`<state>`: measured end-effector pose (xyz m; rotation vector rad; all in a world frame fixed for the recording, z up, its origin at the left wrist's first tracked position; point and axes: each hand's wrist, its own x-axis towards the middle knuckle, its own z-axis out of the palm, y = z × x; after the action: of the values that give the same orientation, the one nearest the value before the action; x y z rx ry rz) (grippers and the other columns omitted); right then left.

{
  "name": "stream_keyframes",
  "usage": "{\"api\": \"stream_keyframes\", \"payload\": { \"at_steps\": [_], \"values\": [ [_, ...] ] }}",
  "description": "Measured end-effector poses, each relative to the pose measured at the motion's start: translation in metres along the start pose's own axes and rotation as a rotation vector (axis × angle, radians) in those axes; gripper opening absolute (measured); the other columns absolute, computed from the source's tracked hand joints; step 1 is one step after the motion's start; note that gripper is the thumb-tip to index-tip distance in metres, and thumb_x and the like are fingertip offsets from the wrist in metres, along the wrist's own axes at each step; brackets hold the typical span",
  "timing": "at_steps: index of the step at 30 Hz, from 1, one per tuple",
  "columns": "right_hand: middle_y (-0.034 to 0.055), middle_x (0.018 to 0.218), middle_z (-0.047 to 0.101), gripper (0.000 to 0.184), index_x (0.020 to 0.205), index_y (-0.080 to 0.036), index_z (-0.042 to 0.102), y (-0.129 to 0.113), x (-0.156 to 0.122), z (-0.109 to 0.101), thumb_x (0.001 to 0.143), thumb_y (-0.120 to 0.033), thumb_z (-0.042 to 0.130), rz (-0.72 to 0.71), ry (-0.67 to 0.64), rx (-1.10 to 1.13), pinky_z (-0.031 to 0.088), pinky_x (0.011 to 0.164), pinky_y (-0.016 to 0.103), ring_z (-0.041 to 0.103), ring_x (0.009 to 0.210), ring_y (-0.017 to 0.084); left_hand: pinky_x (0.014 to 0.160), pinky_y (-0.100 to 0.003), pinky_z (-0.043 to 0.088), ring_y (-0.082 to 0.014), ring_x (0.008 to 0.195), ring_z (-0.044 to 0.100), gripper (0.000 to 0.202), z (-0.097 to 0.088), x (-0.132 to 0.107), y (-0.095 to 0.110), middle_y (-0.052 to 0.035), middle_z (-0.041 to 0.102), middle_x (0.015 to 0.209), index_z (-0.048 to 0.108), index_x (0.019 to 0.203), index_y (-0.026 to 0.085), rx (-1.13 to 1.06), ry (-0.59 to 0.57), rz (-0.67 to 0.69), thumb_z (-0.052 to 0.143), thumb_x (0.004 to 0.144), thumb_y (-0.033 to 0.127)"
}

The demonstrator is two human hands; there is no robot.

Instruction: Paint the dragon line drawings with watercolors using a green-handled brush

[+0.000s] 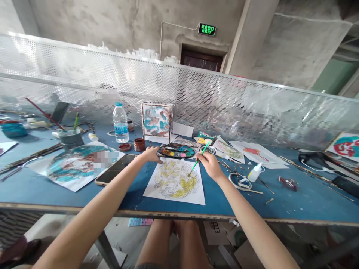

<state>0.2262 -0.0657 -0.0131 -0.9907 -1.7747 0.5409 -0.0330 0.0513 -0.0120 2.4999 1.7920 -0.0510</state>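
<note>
My right hand [209,162] is closed around a thin green paintbrush [204,148]. The brush slants down to the left, its bristles at a sheet of white paper [153,190] with a circular line drawing. A bird shape low in the drawing is painted yellow, and paler yellow covers parts of the upper left. My left hand [153,154] rests by the sheet's upper left corner with fingers and thumb apart, holding nothing. Just beyond it lies a paint palette [176,151] with several colours.
Left of the sheet lie a phone [114,170] and a teal-brown painting [75,186]. A water bottle [121,125], an open brown paint jar [139,144] and a framed picture [157,120] stand behind. At right are a white glue bottle [254,173] and a coil [238,183].
</note>
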Motion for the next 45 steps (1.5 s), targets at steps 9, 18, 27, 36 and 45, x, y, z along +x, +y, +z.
{"api": "stream_keyframes", "payload": {
  "at_steps": [9,18,27,36,45],
  "values": [
    [0.0011,0.067,0.054,0.035,0.069,-0.017,0.059,0.0008,-0.0006,0.0014,0.085,-0.045,0.047,-0.007,-0.049,0.047,0.039,0.066,0.026,0.050,0.066,0.014,0.091,-0.037,0.037,-0.0366,0.115,0.043,0.094,0.0000,-0.0003,-0.0009,-0.0187,0.049,0.124,0.036,0.133,0.011,-0.017,-0.009,-0.011,0.066,0.055,0.054],
    [0.0020,0.068,0.055,0.035,0.070,-0.017,0.060,-0.0012,0.0005,-0.0035,0.085,-0.046,0.048,-0.007,-0.034,-0.005,0.040,0.067,0.027,0.052,0.067,0.015,0.090,-0.036,0.037,-0.0360,0.111,0.046,0.094,0.0010,0.0016,-0.0021,-0.0189,0.053,0.121,0.037,0.132,0.010,-0.006,-0.003,0.001,0.066,0.055,0.054],
    [0.0012,0.064,0.054,0.036,0.067,-0.016,0.059,0.0002,0.0009,-0.0072,0.083,-0.047,0.050,0.050,-0.012,-0.004,0.040,0.063,0.026,0.051,0.063,0.015,0.091,-0.037,0.037,-0.0354,0.112,0.046,0.090,-0.0009,-0.0011,0.0004,-0.0171,0.054,0.120,0.039,0.131,0.013,-0.001,0.004,0.004,0.066,0.055,0.054],
    [0.0018,0.071,0.055,0.035,0.072,-0.017,0.059,0.0022,0.0003,-0.0033,0.086,-0.047,0.046,0.062,-0.079,0.166,0.041,0.068,0.027,0.051,0.069,0.015,0.090,-0.035,0.038,-0.0347,0.113,0.045,0.088,0.0007,0.0000,-0.0001,-0.0172,0.053,0.122,0.040,0.130,0.012,0.013,0.001,0.001,0.065,0.056,0.054],
    [0.0019,0.070,0.052,0.039,0.073,-0.017,0.054,0.0029,-0.0015,-0.0055,0.088,-0.049,0.037,0.090,-0.124,0.113,0.042,0.066,0.028,0.051,0.066,0.015,0.092,-0.037,0.037,-0.0359,0.112,0.047,0.088,-0.0014,-0.0009,0.0002,-0.0177,0.055,0.120,0.041,0.128,0.011,-0.029,0.011,0.019,0.068,0.055,0.051]
  ]
}}
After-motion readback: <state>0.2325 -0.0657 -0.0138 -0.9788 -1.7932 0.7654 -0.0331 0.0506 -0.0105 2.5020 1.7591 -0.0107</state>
